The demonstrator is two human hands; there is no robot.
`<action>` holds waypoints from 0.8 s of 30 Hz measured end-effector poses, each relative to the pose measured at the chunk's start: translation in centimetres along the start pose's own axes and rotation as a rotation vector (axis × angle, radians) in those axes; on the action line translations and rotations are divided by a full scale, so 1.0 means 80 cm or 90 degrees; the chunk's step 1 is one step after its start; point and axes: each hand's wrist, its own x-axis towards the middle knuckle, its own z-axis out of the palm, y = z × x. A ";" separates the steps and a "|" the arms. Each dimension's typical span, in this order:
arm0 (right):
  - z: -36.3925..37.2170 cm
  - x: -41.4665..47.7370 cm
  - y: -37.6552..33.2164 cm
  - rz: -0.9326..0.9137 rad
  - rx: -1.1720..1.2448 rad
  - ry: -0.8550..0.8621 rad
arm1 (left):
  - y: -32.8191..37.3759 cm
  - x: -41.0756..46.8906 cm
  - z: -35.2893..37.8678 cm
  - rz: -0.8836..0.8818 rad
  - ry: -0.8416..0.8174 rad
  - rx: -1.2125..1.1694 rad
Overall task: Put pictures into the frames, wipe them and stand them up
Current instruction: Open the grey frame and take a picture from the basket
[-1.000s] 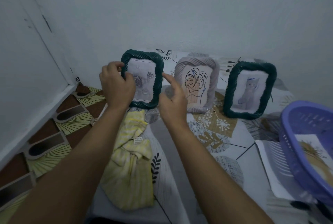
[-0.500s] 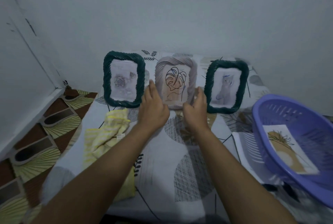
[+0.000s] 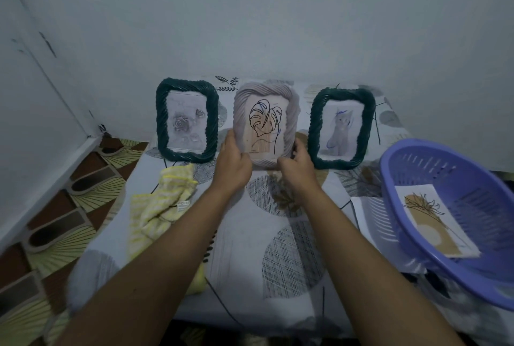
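Observation:
Three picture frames stand in a row at the back of the patterned table (image 3: pixel 278 262). The grey frame (image 3: pixel 265 95) with a leaf drawing is in the middle. My left hand (image 3: pixel 232 163) grips its lower left edge and my right hand (image 3: pixel 297 164) grips its lower right corner. It looks slightly lifted and nearer to me than the others. A dark green frame (image 3: pixel 186 120) with a rose picture stands upright at the left. Another dark green frame (image 3: pixel 340 128) with a cat picture stands at the right. A yellow cloth (image 3: pixel 161 209) lies crumpled left of my left arm.
A purple plastic basket (image 3: pixel 456 167) sits tilted at the right edge with a loose picture (image 3: pixel 434 220) inside. White paper (image 3: pixel 372 220) lies beneath it. A wall rises just behind the frames. Patterned floor tiles (image 3: pixel 55 206) show at the left.
My hands left the rose frame standing at the left and moved right to the grey frame. They now hold its lower edges, and it sits higher and closer than before.

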 end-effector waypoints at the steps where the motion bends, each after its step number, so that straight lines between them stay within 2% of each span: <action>1: -0.003 -0.006 -0.002 0.000 0.010 0.002 | 0.004 -0.006 -0.003 0.013 0.010 -0.004; 7: -0.031 -0.059 -0.014 -0.009 0.087 0.039 | 0.028 -0.060 -0.028 0.103 0.037 -0.027; 11: -0.055 -0.103 -0.010 -0.014 0.072 0.017 | 0.035 -0.092 -0.044 0.093 0.044 -0.059; 19: -0.074 -0.161 0.026 0.047 0.122 0.005 | 0.039 -0.148 -0.055 -0.004 -0.042 -0.179; 24: -0.080 -0.172 0.028 0.068 0.076 -0.044 | 0.044 -0.166 -0.056 0.063 -0.025 -0.154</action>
